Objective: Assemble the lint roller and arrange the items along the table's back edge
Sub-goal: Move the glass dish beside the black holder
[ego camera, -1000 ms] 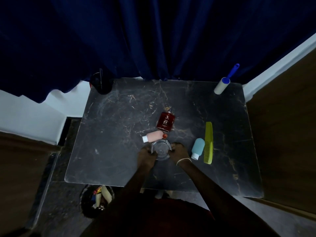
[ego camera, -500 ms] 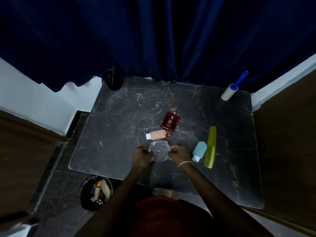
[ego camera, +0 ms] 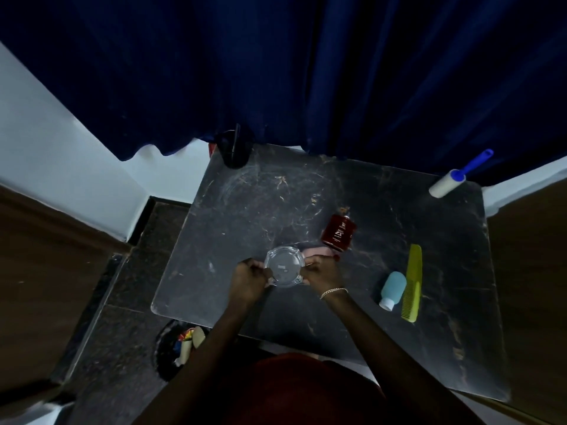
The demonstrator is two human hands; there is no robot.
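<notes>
Head view: the left grip (ego camera: pixel 248 279) and the right grip (ego camera: pixel 320 273) were each clamped on opposite rims of the glass dish (ego camera: pixel 284 270), which sat between them at the front centre of the tabletop (ego camera: pixel 245 216). The lint roller (ego camera: pixel 448 184) lay at the back right corner, well apart from both grips, with its blue handle pointing toward the curtain (ego camera: pixel 276 72). The red bottle (ego camera: pixel 339 233) and pink bottle (ego camera: pixel 317 250) sat just beyond the right grip. The teal bottle (ego camera: pixel 392 288) and comb (ego camera: pixel 412 282) lay side by side to the right.
</notes>
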